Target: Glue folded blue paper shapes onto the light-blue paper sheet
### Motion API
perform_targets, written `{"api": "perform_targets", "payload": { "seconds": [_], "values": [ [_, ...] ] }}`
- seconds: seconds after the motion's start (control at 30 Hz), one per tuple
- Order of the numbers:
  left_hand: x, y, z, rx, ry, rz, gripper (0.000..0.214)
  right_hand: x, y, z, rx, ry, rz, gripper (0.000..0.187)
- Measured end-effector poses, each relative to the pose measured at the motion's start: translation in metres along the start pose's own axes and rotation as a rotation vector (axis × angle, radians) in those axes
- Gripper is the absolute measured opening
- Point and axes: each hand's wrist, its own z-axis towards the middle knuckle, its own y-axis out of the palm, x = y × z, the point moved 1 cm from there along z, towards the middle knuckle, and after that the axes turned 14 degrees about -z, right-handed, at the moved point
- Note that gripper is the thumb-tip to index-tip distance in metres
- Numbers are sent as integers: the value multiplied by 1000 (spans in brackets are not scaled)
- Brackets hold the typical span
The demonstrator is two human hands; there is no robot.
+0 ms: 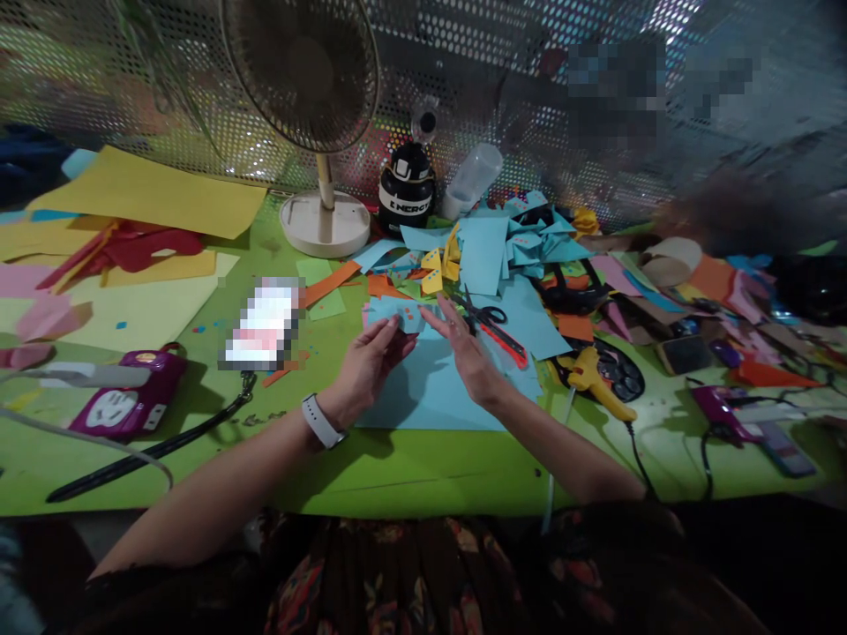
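Observation:
My left hand [371,363], with a white watch band on its wrist, pinches a small light-blue paper piece [414,314] with orange dots between thumb and fingers. At the right end of that piece is my right hand [468,357], its fingers stretched out. Whether its fingertips touch the paper I cannot tell. Beneath both hands lies a large light-blue paper sheet [423,397]. Black-handled scissors [486,312] and a red utility knife [503,339] lie just right of my right hand.
A yellow hot glue gun [591,379] with a cord lies right. Blue paper pieces [486,251] are heaped behind. At the back stand a fan [324,225] and a black bottle [406,190]. A phone [265,322] and purple power strip [129,397] are left.

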Motion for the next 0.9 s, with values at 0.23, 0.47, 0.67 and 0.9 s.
{"api": "perform_targets", "payload": {
  "seconds": [0.23, 0.47, 0.67, 0.9],
  "values": [
    [0, 3, -3, 9, -14, -16, 13, -13, -4, -3, -40, 40, 92, 67],
    [-1, 5, -6, 28, -18, -3, 12, -8, 6, -3, 30, -39, -22, 66],
    [0, 7, -8, 48, -14, -26, 7, -10, 7, -4, 44, -76, -115, 67],
    [1, 7, -8, 47, -17, 4, 12, -9, 7, -4, 93, -126, -269, 65]
  ]
}}
